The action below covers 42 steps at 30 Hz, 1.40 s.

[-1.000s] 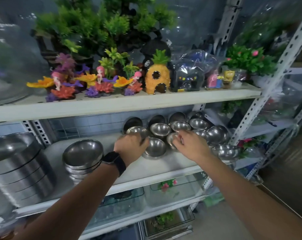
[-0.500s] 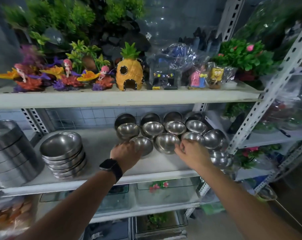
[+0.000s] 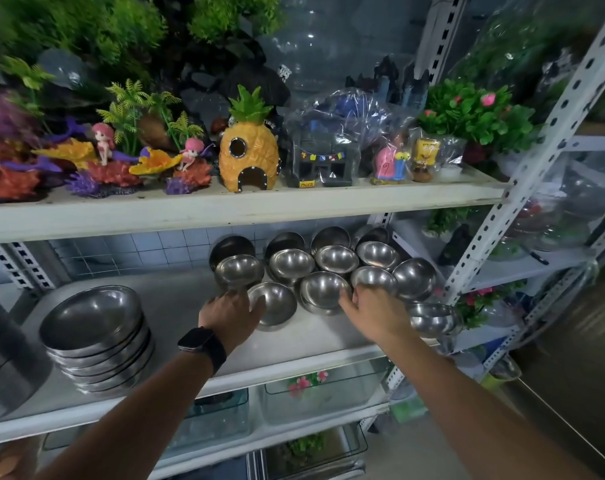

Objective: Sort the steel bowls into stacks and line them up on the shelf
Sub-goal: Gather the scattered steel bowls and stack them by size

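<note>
Since half a second ago both hands have drawn back toward the lip of the shelf [image 3: 176, 306], and the front bowl sits further forward, out of the cluster. At far left stands a stack of wide bowls [image 3: 93, 320]. Next, the left hand [image 3: 230, 318], a watch [image 3: 202, 344] on its wrist, grips the front bowl [image 3: 276, 306] by its near rim, thumb over the edge. Behind and to the right, the small bowls [image 3: 335, 259] sit in touching rows. The right hand [image 3: 375, 313] has fingertips against two of their rims; whether it grasps either cannot be told.
</note>
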{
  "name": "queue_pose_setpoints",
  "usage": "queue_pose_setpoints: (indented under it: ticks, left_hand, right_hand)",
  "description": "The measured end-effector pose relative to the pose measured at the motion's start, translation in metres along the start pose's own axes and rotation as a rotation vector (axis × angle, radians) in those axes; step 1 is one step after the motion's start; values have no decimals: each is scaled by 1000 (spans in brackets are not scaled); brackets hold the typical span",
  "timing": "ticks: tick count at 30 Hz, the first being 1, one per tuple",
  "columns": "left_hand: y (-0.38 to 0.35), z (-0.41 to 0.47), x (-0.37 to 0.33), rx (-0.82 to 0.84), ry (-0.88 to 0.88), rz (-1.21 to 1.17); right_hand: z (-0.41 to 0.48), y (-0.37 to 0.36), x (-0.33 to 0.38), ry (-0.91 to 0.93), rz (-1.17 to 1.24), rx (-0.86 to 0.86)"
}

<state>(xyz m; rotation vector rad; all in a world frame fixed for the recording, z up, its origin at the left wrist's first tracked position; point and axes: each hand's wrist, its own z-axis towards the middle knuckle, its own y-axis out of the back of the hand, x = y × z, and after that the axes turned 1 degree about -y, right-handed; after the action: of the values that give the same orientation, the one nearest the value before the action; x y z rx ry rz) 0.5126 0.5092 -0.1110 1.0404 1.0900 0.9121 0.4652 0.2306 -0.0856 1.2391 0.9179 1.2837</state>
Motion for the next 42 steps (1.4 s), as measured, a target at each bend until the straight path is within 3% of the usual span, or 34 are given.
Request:
queue_pose_setpoints:
  ticks: [8,15,26,32,35,39,42]
  left_hand:
    - [-13,5,17,108,104,-46]
    - [-25,10,10,147,216,-40]
    - [-49,24,1,219,397,-249]
    - [-52,21,1,280,208,-82]
    - [-59,21,2,264,240,-221]
    - [-64,14,7,121,455,-712]
    - [-67,7,16,68,451,-721]
  right_hand:
    - [12,-18,-5,-169,56,152]
    - [27,-38,-7,-208,78,212]
    - [49,-83,-11,-419,472,285]
    - [50,-94,-7,-495,647,292]
    - [49,-97,-2,-536,832,292]
    - [47,-99,2,-601,1031,271]
    - [42,-94,7,-636,1158,270]
